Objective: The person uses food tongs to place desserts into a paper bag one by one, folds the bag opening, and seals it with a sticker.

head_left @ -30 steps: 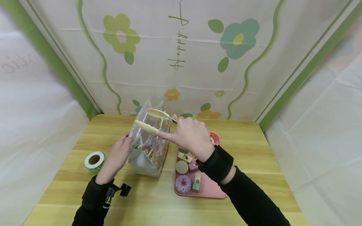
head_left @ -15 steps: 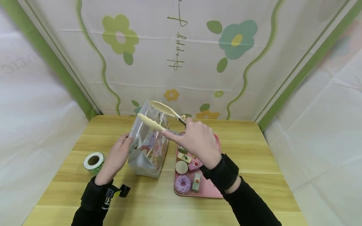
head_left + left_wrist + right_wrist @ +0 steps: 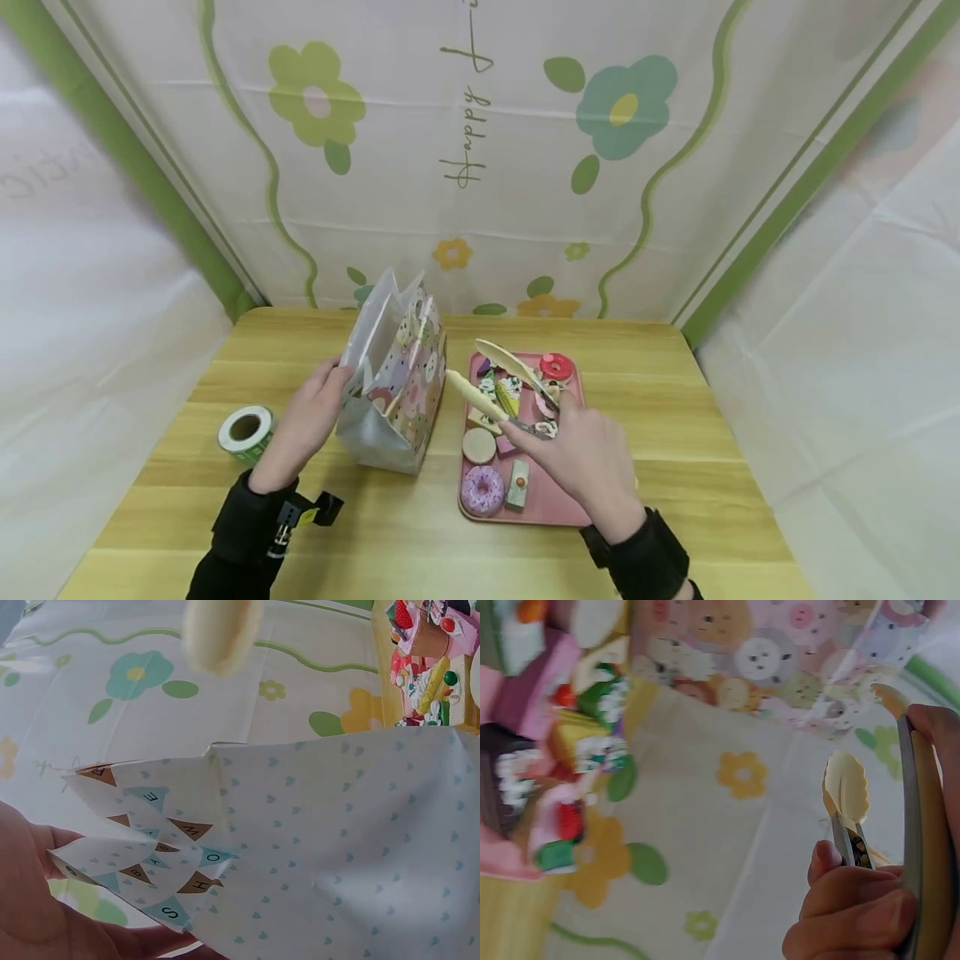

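Observation:
My left hand (image 3: 306, 421) grips the near left edge of a paper gift bag (image 3: 420, 392), thumb on one side and fingers on the other. The bag stands upright, its mouth open, with animal faces on its front and small hearts on its side (image 3: 330, 825). In my right hand (image 3: 592, 462) is a pair of tongs (image 3: 510, 364) with cream scalloped tips, spread apart and holding nothing. They hang over the pink tray (image 3: 558, 504), which bears toy pastries: a purple doughnut (image 3: 471, 493), a round beige cake (image 3: 478, 447), a green-grey bar (image 3: 516, 492) and a red doughnut (image 3: 567, 367).
A roll of green-edged stickers (image 3: 264, 422) lies left of the bag, close by the left wrist. The wooden table (image 3: 660, 400) ends at a white flowered cloth (image 3: 517, 217) behind, with more cloth walls at both sides.
My right hand has drawn the tongs away from the bag's mouth, right and toward me, to above the tray. My left hand keeps its grip on the bag.

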The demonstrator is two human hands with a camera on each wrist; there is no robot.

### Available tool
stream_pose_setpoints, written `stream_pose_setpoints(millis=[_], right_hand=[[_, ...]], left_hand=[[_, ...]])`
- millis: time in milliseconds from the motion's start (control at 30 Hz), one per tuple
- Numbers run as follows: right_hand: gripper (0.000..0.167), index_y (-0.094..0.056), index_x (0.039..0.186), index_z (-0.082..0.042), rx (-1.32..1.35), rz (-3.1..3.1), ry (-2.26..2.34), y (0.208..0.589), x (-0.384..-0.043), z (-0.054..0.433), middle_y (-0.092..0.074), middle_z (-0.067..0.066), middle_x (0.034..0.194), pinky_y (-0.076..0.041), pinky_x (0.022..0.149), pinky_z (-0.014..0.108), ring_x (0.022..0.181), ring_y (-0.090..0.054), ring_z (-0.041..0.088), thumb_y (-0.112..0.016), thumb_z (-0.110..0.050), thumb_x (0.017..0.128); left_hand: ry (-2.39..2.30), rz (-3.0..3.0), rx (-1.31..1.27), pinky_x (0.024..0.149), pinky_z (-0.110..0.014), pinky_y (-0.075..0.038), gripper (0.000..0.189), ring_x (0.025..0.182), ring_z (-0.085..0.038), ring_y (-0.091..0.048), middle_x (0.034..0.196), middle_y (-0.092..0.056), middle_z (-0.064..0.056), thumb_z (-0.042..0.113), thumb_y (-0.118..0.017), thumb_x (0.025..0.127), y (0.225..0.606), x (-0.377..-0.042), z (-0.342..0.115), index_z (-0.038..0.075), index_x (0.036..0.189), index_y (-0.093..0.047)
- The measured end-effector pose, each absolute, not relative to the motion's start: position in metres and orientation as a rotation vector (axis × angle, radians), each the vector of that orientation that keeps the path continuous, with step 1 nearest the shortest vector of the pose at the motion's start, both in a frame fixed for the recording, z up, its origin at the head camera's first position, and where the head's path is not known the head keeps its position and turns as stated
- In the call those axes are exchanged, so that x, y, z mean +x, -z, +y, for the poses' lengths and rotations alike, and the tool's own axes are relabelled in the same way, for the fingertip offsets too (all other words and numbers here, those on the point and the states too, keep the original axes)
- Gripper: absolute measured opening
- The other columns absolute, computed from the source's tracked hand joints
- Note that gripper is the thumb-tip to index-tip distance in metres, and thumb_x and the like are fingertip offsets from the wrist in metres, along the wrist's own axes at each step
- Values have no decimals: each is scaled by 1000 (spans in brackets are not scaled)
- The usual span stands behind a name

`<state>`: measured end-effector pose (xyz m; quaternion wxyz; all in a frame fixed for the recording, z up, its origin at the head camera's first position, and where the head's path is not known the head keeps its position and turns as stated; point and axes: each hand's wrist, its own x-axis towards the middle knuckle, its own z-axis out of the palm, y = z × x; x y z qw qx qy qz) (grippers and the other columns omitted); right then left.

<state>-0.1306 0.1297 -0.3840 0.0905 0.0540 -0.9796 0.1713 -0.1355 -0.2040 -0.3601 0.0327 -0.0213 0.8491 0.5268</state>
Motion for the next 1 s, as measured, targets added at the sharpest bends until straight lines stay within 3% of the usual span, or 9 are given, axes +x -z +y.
stream_pose_setpoints(millis=[167, 467, 567, 633, 700, 833, 1000], right_hand=[[108, -63, 124, 1, 68, -2963, -524, 411, -124, 153, -36, 0, 54, -23, 41, 31, 44, -33, 15, -47, -91, 69], [108, -60, 128, 2, 23, -3090, -452, 444, -112, 175, -39, 3, 53, -22, 42, 32, 43, -32, 15, -46, -90, 71], [97, -65, 105, -3, -3, -3126, -456, 454, -108, 183, -42, 4, 56, -26, 43, 33, 45, -38, 17, -47, -91, 70], [91, -61, 88, -6, -17, -3142, -437, 461, -104, 187, -42, 4, 56, -28, 43, 33, 46, -39, 18, -45, -93, 68], [87, -55, 80, -8, -31, -3147, -425, 466, -100, 190, -42, 3, 56, -28, 42, 34, 46, -39, 18, -45, -93, 67], [91, -58, 89, -6, -54, -3146, -405, 473, -91, 194, -42, 2, 57, -29, 42, 35, 47, -40, 19, -45, -94, 67], [84, -53, 79, -10, -57, -3172, -377, 483, -80, 195, -42, 2, 56, -30, 41, 36, 47, -40, 19, -48, -92, 67]], left_hand=[[-1619, 2614, -62, 101, -63, -30, 65, 130, -41, -37, 145, -37, -27, 46, -27, 106, 360, -135, -203, 0, 152, -26], [-1654, 2591, -62, 102, -64, -27, 67, 131, -40, -36, 146, -35, -26, 48, -27, 106, 362, -137, -201, 0, 152, -25], [-1653, 2590, -61, 102, -64, -27, 67, 131, -40, -35, 146, -36, -26, 48, -27, 106, 362, -137, -200, 0, 152, -25], [-1649, 2592, -60, 102, -64, -27, 67, 132, -40, -35, 146, -35, -27, 48, -28, 106, 362, -137, -200, 0, 152, -26], [-1649, 2588, -64, 102, -64, -26, 67, 132, -40, -34, 146, -35, -27, 48, -28, 106, 362, -137, -200, 0, 152, -25], [-1658, 2577, -73, 103, -64, -26, 67, 131, -41, -35, 146, -35, -27, 48, -28, 106, 362, -137, -200, 0, 153, -23], [-1665, 2579, -63, 102, -65, -27, 67, 131, -41, -35, 146, -35, -28, 47, -28, 106, 362, -137, -200, 0, 153, -23]])
